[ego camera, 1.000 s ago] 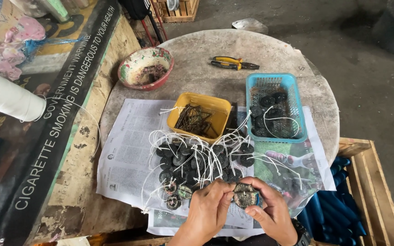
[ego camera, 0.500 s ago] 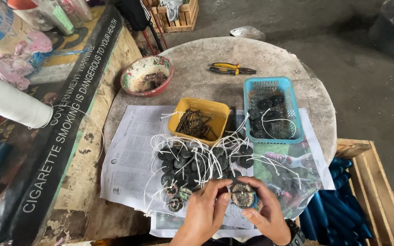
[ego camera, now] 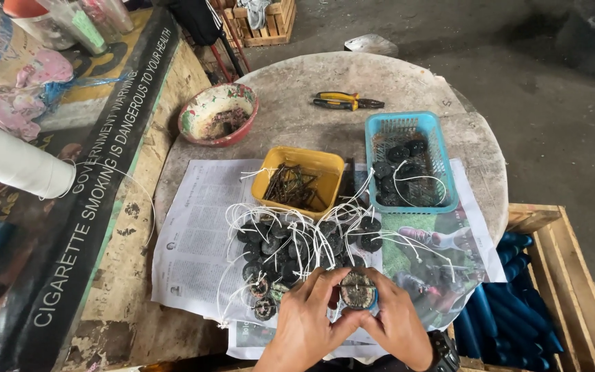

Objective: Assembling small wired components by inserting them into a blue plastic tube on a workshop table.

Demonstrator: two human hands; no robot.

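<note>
Since the earlier frame both hands point(ego camera: 304, 324) point(ego camera: 397, 325) stayed gripping the round dark disc point(ego camera: 357, 293) at the table's point(ego camera: 297, 124) near edge. The blue basket point(ego camera: 442, 172) held black discs, the yellow tray point(ego camera: 328, 167) perhaps rusty nails

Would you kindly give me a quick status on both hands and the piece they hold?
Left hand and right hand both gripping small round dark disc. Held above newspaper. Pile of corded discs just ahead.
</note>
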